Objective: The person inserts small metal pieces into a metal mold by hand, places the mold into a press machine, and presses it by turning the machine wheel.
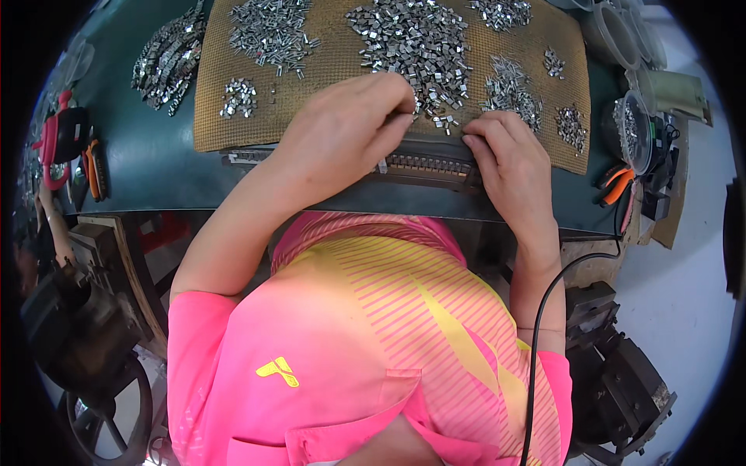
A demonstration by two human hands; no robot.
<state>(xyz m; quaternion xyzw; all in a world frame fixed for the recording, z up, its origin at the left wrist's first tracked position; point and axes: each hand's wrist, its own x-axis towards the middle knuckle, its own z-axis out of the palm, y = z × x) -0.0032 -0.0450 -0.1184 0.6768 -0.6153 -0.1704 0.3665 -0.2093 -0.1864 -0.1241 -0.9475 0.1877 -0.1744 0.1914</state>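
In the head view, a long dark slotted bar (435,182) lies along the table's front edge, with a row of small metal pieces in its slots. My left hand (342,128) reaches over the bar's left part, thumb and fingers pinched at the near edge of a pile of small shiny metal links (416,46). Whatever sits in that pinch is too small to make out. My right hand (513,151) is by the bar's right end, its thumb and fingertips closed together beside the pile. Its fingertips hide what they may hold.
A tan textured mat (326,70) carries several heaps of metal bits, including small pins (272,35). Linked metal bands (167,58) lie to the left. Orange-handled pliers (95,171) rest left, another orange-handled tool (618,185) right, near a clear tub (633,132). A black cable (544,311) hangs in front.
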